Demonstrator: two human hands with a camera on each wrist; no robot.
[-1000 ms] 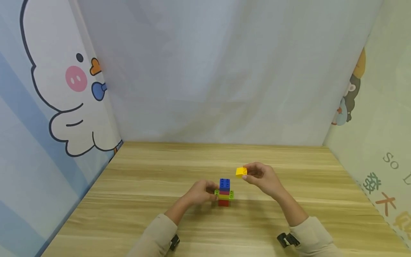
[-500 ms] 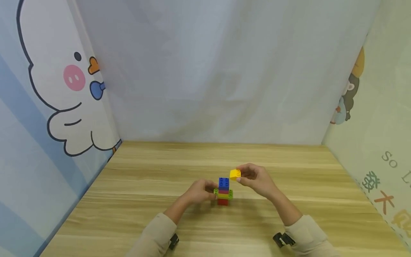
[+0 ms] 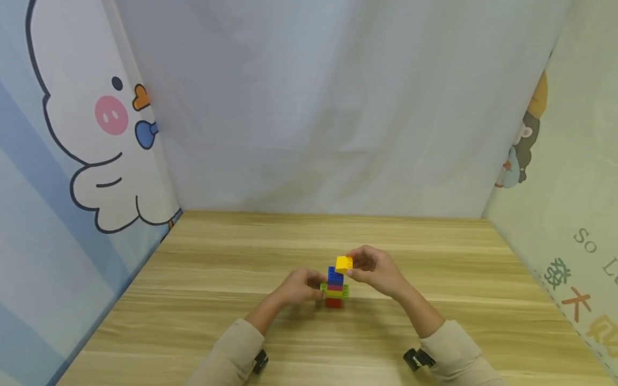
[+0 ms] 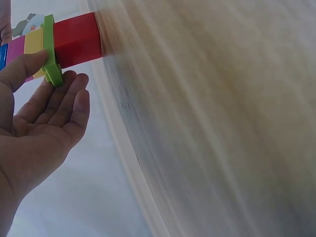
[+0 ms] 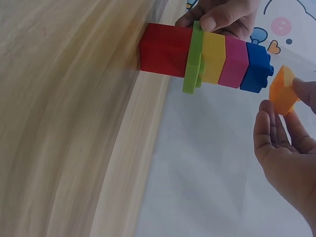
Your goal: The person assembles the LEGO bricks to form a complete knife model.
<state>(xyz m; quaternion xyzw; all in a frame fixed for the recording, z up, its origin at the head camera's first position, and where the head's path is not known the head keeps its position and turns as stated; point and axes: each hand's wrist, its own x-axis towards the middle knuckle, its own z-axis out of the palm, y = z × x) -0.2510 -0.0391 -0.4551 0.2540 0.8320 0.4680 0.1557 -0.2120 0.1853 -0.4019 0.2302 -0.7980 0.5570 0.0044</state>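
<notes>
A tower of toy building bricks stands upright on the table, with a red brick (image 5: 165, 49) at its foot. Above that come a wider lime-green plate (image 5: 194, 57), a yellow brick (image 5: 214, 58), a pink brick (image 5: 234, 62) and a blue brick (image 3: 335, 277) with studs on top. My left hand (image 3: 298, 288) pinches one end of the green plate between thumb and fingers. In my right hand (image 3: 376, 271), thumb and fingertips hold a loose yellow sloped brick (image 5: 283, 91). It hovers just above the blue brick, slightly tilted, with a small gap showing in the right wrist view.
The wood-grain table (image 3: 217, 257) reaches back to a pale hanging cloth (image 3: 289, 134). Printed cloth walls with cartoon figures (image 3: 106, 115) flank it left and right. A black wrist strap (image 3: 418, 359) shows at each cuff.
My right hand has carried the yellow sloped brick leftward from the tower's right side to over the blue brick. The left hand keeps its grip on the green plate.
</notes>
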